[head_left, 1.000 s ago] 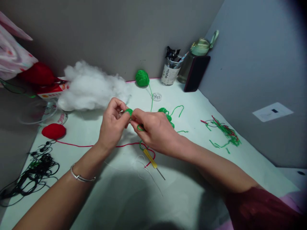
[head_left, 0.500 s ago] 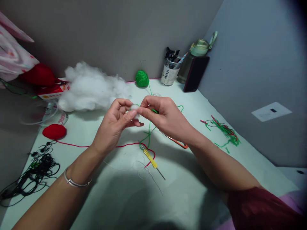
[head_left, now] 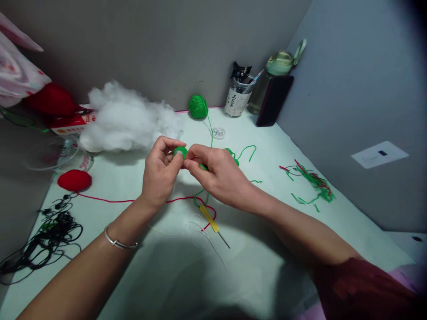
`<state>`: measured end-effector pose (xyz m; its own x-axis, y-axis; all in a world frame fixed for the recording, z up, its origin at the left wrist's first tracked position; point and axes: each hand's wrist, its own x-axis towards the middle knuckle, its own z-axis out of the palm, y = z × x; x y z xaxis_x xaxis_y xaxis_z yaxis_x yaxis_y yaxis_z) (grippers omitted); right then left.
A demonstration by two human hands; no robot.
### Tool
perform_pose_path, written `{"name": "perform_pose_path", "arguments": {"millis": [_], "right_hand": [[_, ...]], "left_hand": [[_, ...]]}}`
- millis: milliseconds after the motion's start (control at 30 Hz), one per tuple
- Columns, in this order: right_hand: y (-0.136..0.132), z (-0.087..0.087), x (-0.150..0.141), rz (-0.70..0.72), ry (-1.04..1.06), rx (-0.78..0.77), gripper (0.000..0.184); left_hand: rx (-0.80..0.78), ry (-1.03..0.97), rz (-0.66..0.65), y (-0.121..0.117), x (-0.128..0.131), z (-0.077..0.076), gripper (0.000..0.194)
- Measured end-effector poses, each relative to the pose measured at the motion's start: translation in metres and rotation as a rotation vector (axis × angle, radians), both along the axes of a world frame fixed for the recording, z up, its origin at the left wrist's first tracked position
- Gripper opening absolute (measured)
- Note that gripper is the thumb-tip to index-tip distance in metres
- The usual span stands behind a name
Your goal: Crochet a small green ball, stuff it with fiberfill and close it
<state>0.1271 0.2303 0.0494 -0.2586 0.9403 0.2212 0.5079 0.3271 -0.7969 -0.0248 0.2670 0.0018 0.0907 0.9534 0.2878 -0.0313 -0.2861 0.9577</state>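
My left hand [head_left: 160,171] is closed around a small green crocheted piece [head_left: 180,151], pinching it between thumb and fingers. A bit of white stuffing shows at its lower edge. The fingertips of my right hand [head_left: 211,171] are pressed together on the piece's right edge, and some green yarn [head_left: 203,167] shows beneath them. Below both hands, a yellow-handled crochet hook [head_left: 209,218] lies on the table, touching loops of red yarn [head_left: 180,199] and green yarn. Partly hidden behind my right hand are other green crocheted bits [head_left: 233,155].
White stuffing [head_left: 123,120] is heaped at the back left, near a red yarn ball [head_left: 74,180] and tangled black cord [head_left: 56,235]. Along the back stand a green yarn ball [head_left: 198,106], a pen cup [head_left: 236,100], a bottle [head_left: 280,64] and a phone [head_left: 275,101]. Yarn scraps [head_left: 315,183] lie right.
Half a second ago the piece showed mostly white stuffing; now its green side faces me. My right hand has moved down and left, and an orange item seen beneath it is now hidden.
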Motion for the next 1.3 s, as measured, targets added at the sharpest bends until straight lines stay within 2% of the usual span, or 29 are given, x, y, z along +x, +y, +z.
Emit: {"name": "perform_pose_path", "arguments": {"millis": [133,233,333,433,600,733,800,1000,1100,1167,1300], "right_hand": [[0.010,-0.005,0.003,-0.011,0.116,-0.032,0.026],[0.014,-0.008,0.007,-0.038,0.161,-0.020,0.027],[0.014,-0.006,0.012,-0.100,0.146,0.055,0.028],[0.009,0.003,0.015,-0.070,0.057,0.121,0.025],[-0.003,0.014,0.011,0.036,-0.151,0.103,0.014],[-0.008,0.007,0.001,0.037,-0.273,0.095,0.014],[-0.007,0.001,-0.001,0.035,-0.312,0.099,0.015],[0.004,-0.008,0.004,0.034,-0.435,0.232,0.012],[0.007,-0.004,0.008,-0.059,-0.353,0.227,0.019],[0.009,0.001,0.012,-0.097,-0.237,0.164,0.027],[0.011,0.010,0.017,-0.040,-0.100,0.045,0.032]], "left_hand": [[0.045,0.002,0.009,-0.007,0.001,0.007,0.014],[0.038,-0.019,-0.083,-0.013,-0.001,0.017,0.020],[0.008,-0.045,-0.203,-0.014,-0.006,0.025,0.026],[-0.045,-0.056,-0.232,-0.011,-0.011,0.029,0.024],[-0.080,-0.044,-0.175,-0.004,-0.009,0.022,0.018],[-0.019,-0.021,-0.099,0.003,-0.004,0.010,0.017],[-0.035,-0.009,-0.116,0.006,-0.004,0.006,0.015],[-0.311,-0.125,-0.233,0.004,-0.010,0.013,0.006],[-0.357,-0.197,-0.310,-0.001,-0.011,0.019,0.002],[-0.342,-0.204,-0.367,-0.004,-0.012,0.022,0.008],[-0.272,-0.163,-0.349,-0.005,-0.013,0.021,0.015]]}}
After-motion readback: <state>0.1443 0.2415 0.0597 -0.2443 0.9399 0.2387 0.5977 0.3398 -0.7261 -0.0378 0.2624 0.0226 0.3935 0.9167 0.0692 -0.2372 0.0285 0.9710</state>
